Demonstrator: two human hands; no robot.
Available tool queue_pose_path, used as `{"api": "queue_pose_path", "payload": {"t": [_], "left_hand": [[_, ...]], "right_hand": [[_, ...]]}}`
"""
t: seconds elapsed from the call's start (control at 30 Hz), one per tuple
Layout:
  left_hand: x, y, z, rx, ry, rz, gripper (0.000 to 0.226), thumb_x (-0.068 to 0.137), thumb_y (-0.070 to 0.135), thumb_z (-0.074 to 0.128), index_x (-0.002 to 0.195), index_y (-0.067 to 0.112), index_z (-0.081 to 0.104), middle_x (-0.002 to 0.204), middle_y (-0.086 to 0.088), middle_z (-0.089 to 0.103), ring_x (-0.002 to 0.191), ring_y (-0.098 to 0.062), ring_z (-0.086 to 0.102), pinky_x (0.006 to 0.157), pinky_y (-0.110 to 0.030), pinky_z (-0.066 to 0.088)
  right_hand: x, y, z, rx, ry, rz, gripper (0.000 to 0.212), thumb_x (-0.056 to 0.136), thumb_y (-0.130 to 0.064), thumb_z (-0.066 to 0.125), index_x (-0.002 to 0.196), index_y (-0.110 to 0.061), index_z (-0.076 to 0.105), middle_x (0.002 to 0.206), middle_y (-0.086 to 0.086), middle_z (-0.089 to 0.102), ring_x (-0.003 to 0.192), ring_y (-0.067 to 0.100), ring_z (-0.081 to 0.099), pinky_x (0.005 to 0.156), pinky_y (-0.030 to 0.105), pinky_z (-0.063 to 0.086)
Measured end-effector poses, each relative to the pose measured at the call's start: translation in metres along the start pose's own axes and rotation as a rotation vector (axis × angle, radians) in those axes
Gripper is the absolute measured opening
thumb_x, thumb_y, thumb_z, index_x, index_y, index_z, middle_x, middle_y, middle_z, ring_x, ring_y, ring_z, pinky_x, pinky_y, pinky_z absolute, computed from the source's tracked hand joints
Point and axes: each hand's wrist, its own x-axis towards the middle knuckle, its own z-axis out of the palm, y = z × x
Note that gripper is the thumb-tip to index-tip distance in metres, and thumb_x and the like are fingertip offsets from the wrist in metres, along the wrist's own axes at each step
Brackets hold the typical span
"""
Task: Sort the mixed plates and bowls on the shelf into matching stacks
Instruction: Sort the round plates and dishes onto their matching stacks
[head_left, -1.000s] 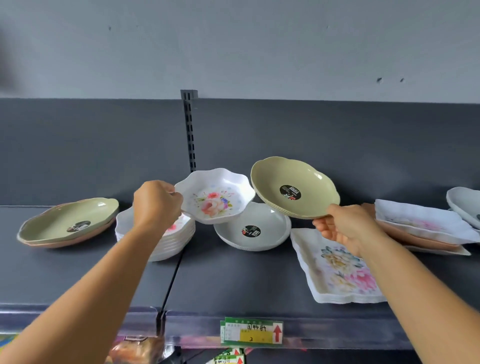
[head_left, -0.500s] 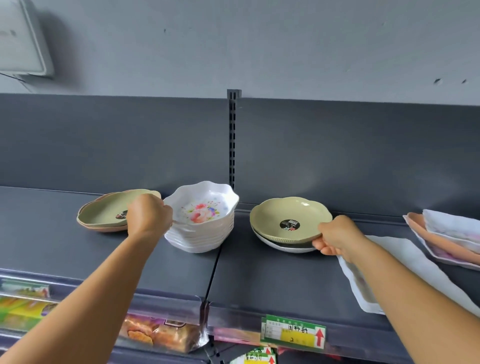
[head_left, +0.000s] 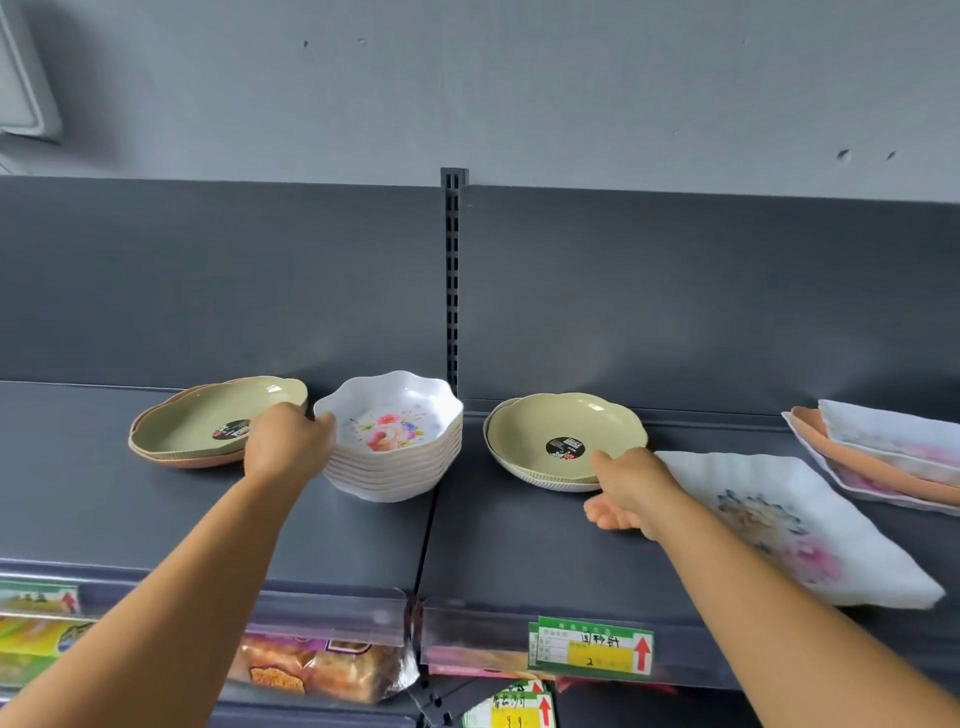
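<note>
Both hands have slackened since half a second ago: the right hand (head_left: 626, 491), which was pinching the rim of the green dish (head_left: 566, 436), has come off it and now sits at the dish's near right edge, thumb pointing up beside the rim, fingers loosely curled underneath and holding nothing. That green dish rests level on top of a white dish (head_left: 550, 480), the two nested just right of the shelf's centre seam.

Over on the other side, the left hand (head_left: 291, 441) is at the near left edge of the floral bowl stack (head_left: 395, 441). Its fingertips (head_left: 324, 420) reach the scalloped rim of the top bowl, which is now seated flat on the pile. We see the back of the hand; whether the fingers still pinch the rim or only touch it, I cannot tell.

Just behind and left of that hand lies a green plate (head_left: 208, 421) sitting on a tan one, its black sticker partly hidden by the knuckles. Right of the right hand, a square white floral tray (head_left: 779, 525) lies flat and blurred, its near corner out toward the shelf (head_left: 156, 519) lip. Farther right, by the frame edge, a pile of orange and white trays (head_left: 883, 457) is stacked unevenly.

Below the shelf front, a green price tag (head_left: 592, 647) with a red arrow hangs on the rail, and packaged bread (head_left: 317, 670) shows on the level beneath.
</note>
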Motion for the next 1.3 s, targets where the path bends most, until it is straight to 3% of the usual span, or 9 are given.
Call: {"api": "queue_pose_path", "payload": {"t": [0.1,0.17,0.33,0.63,0.73,0.9,1.0,1.1,1.3], "left_hand": [[-0.001,-0.002,0.004,-0.283,-0.166,-0.115,0.025,0.093,0.015,0.043,0.072,0.004,0.048,0.071,-0.015,0.050,0.060,-0.028,0.046,0.053,-0.032,0.044],[-0.003,-0.002,0.006,-0.463,-0.207,-0.166,0.021,0.095,0.014,0.045,0.076,0.008,0.051,0.087,-0.016,0.054,0.073,-0.030,0.054,0.074,-0.044,0.055],[-0.009,0.004,0.008,-0.453,-0.301,-0.186,0.021,0.091,0.012,0.040,0.072,0.008,0.049,0.072,-0.009,0.050,0.064,-0.026,0.058,0.089,-0.049,0.055],[-0.025,0.028,0.028,-0.484,-0.357,-0.138,0.029,0.091,0.019,0.039,0.094,0.001,0.062,0.083,-0.009,0.054,0.072,-0.027,0.057,0.074,-0.041,0.059],[-0.028,0.035,0.022,-0.429,-0.285,-0.039,0.035,0.093,0.030,0.035,0.075,0.006,0.053,0.074,-0.008,0.045,0.065,-0.023,0.041,0.057,-0.030,0.037],[-0.020,0.038,-0.012,-0.732,-0.261,0.072,0.039,0.087,0.048,0.032,0.076,0.016,0.052,0.078,-0.010,0.058,0.073,-0.019,0.051,0.076,-0.036,0.045],[-0.010,0.022,-0.031,-0.711,-0.125,0.055,0.029,0.089,0.034,0.038,0.078,0.012,0.052,0.066,-0.006,0.052,0.067,-0.021,0.049,0.071,-0.035,0.044],[0.005,-0.004,-0.051,-0.657,-0.006,-0.038,0.020,0.082,0.027,0.039,0.068,0.013,0.041,0.066,-0.008,0.041,0.067,-0.021,0.041,0.066,-0.037,0.047],[0.033,-0.065,-0.079,-0.442,0.118,-0.120,0.032,0.090,0.010,0.036,0.060,0.013,0.026,0.058,-0.002,0.028,0.051,-0.020,0.022,0.047,-0.024,0.017]], "right_hand": [[0.004,0.000,0.013,0.324,-0.029,0.053,0.032,0.098,-0.015,0.038,0.123,0.001,0.050,0.095,0.023,0.067,0.060,0.025,0.064,0.041,0.025,0.055],[0.005,-0.001,0.018,0.417,-0.015,0.060,0.036,0.094,-0.004,0.033,0.125,0.001,0.051,0.110,0.021,0.064,0.061,0.023,0.064,0.036,0.022,0.052],[-0.011,-0.015,0.004,0.467,0.013,-0.004,0.032,0.094,0.000,0.031,0.115,0.002,0.055,0.075,0.016,0.062,0.058,0.018,0.060,0.036,0.020,0.051],[-0.036,-0.044,-0.030,0.432,0.087,-0.169,0.032,0.097,-0.011,0.036,0.105,0.009,0.061,0.066,0.014,0.064,0.051,0.016,0.059,0.036,0.020,0.047],[-0.046,-0.052,-0.020,0.391,0.033,-0.204,0.030,0.098,-0.013,0.038,0.102,0.007,0.061,0.066,0.013,0.065,0.050,0.015,0.059,0.036,0.019,0.048],[-0.066,-0.085,0.019,0.309,-0.092,-0.291,0.026,0.099,-0.016,0.040,0.091,0.000,0.059,0.066,0.013,0.065,0.050,0.015,0.059,0.038,0.019,0.049],[-0.077,-0.108,0.055,0.299,-0.172,-0.336,0.029,0.099,-0.016,0.039,0.080,-0.002,0.057,0.064,0.012,0.065,0.048,0.016,0.058,0.041,0.021,0.050],[-0.083,-0.127,0.094,0.271,-0.236,-0.356,0.031,0.099,-0.021,0.037,0.093,0.000,0.060,0.065,0.011,0.063,0.050,0.016,0.056,0.050,0.024,0.052],[-0.088,-0.160,0.180,0.254,-0.284,-0.419,0.038,0.099,-0.024,0.039,0.129,-0.003,0.049,0.076,0.006,0.061,0.063,0.014,0.059,0.073,0.033,0.057]]}}
